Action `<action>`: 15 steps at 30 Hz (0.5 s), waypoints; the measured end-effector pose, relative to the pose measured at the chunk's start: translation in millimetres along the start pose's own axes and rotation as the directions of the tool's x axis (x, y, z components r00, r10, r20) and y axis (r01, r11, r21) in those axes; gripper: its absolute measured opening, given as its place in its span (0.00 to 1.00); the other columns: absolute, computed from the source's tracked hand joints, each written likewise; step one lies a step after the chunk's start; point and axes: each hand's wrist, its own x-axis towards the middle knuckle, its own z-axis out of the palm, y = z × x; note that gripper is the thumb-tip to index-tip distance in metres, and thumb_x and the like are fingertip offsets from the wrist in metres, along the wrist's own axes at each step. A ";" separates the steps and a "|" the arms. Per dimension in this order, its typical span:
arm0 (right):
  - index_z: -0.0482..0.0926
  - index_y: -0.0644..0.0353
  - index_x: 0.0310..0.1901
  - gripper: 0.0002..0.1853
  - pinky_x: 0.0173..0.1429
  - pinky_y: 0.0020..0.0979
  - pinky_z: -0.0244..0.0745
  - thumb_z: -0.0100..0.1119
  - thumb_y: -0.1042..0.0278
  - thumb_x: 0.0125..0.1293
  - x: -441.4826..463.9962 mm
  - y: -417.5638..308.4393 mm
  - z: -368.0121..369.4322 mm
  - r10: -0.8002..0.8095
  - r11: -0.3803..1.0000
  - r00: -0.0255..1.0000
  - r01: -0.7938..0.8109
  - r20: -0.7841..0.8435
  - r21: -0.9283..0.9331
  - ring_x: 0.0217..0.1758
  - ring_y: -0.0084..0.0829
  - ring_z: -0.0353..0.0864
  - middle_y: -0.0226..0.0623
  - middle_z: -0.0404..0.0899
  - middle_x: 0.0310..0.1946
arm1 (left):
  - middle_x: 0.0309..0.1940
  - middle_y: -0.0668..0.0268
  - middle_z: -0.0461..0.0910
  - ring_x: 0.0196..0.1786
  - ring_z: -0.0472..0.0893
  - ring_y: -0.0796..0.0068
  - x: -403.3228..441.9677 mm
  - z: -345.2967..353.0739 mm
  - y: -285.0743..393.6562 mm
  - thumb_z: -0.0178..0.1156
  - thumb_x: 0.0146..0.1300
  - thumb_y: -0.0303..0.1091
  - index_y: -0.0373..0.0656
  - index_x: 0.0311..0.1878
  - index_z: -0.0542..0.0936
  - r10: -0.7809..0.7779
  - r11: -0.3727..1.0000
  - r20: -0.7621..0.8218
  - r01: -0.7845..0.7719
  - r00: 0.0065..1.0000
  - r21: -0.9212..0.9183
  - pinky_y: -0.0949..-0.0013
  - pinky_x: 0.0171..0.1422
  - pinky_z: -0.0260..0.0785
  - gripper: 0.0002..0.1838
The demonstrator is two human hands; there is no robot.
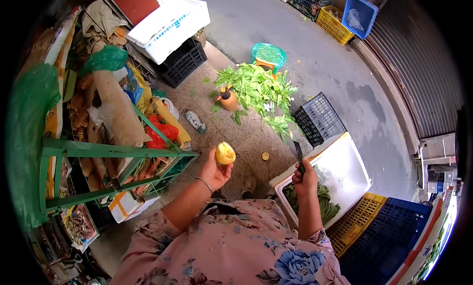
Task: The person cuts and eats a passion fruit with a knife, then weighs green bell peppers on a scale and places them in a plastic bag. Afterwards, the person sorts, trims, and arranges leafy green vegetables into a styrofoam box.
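Observation:
My left hand (217, 171) is closed around a rounded yellow piece of produce (225, 153), whose exact kind I cannot make out. Its upper side looks cut and pale. In my right hand (306, 177) is a knife (299, 154), gripped by its dark handle with the blade pointing up and away from me. The two hands are apart, and the knife does not touch the produce. A small round yellow slice (265, 156) lies on the ground between and beyond them.
Ahead are a pile of leafy greens (258, 88), an orange spray bottle (228, 99) and a black crate (320, 118). A white foam box (352, 162) with greens stands at my right, near a blue crate (389, 231). A green metal rack (108, 147) of vegetables flanks my left.

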 end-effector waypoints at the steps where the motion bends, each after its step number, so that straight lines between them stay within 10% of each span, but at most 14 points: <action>1: 0.70 0.56 0.31 0.07 0.15 0.19 0.50 0.53 0.64 0.60 -0.5 4.2 -5.3 0.000 1.000 1.000 0.000 -0.009 0.004 0.17 0.19 0.61 0.30 0.68 0.21 | 0.27 0.65 0.72 0.26 0.71 0.77 23.0 -20.0 -12.1 0.49 0.53 0.63 0.49 0.42 0.72 -0.086 0.996 -0.039 0.085 0.996 -0.007 0.79 0.27 0.66 0.27; 3: 0.69 0.56 0.32 0.06 0.16 0.19 0.51 0.52 0.64 0.60 -3.6 10.0 -14.0 0.021 0.999 0.998 -0.023 -0.063 -0.026 0.17 0.19 0.60 0.30 0.68 0.22 | 0.30 0.65 0.72 0.28 0.72 0.76 48.1 -25.3 -24.7 0.50 0.53 0.63 0.49 0.44 0.71 -0.153 0.988 -0.182 0.148 0.971 -0.041 0.77 0.29 0.68 0.27; 6: 0.69 0.57 0.32 0.06 0.16 0.19 0.52 0.52 0.65 0.60 -9.0 8.2 -19.8 0.006 0.999 0.999 -0.008 -0.052 -0.031 0.17 0.19 0.61 0.30 0.68 0.22 | 0.37 0.64 0.73 0.35 0.74 0.75 52.0 21.3 5.3 0.43 0.56 0.64 0.46 0.47 0.69 0.071 0.997 0.156 -0.067 0.985 -0.033 0.73 0.34 0.71 0.30; 8: 0.69 0.57 0.31 0.06 0.16 0.19 0.52 0.52 0.65 0.60 -10.3 6.1 -21.5 -0.017 1.000 1.000 0.017 -0.024 -0.027 0.17 0.19 0.61 0.30 0.69 0.22 | 0.46 0.57 0.71 0.44 0.75 0.68 23.6 67.6 45.8 0.39 0.58 0.64 0.51 0.65 0.44 0.291 0.923 0.329 -0.354 0.898 0.150 0.65 0.42 0.71 0.39; 11: 0.69 0.57 0.31 0.07 0.16 0.20 0.53 0.52 0.64 0.60 -15.5 -0.5 -12.4 -0.021 0.997 0.999 0.018 -0.049 -0.073 0.17 0.19 0.61 0.30 0.69 0.22 | 0.50 0.54 0.68 0.48 0.74 0.64 23.9 62.4 55.9 0.42 0.58 0.62 0.46 0.65 0.30 0.234 0.878 0.344 -0.349 0.909 0.327 0.63 0.45 0.70 0.46; 15: 0.69 0.57 0.30 0.07 0.16 0.20 0.53 0.53 0.64 0.60 -12.2 5.0 -10.7 -0.025 0.997 1.000 0.025 0.011 -0.078 0.17 0.19 0.61 0.30 0.69 0.22 | 0.52 0.56 0.67 0.48 0.73 0.63 61.2 -47.0 12.9 0.50 0.58 0.55 0.39 0.60 0.57 0.068 0.914 0.210 -0.145 0.975 0.378 0.62 0.46 0.70 0.35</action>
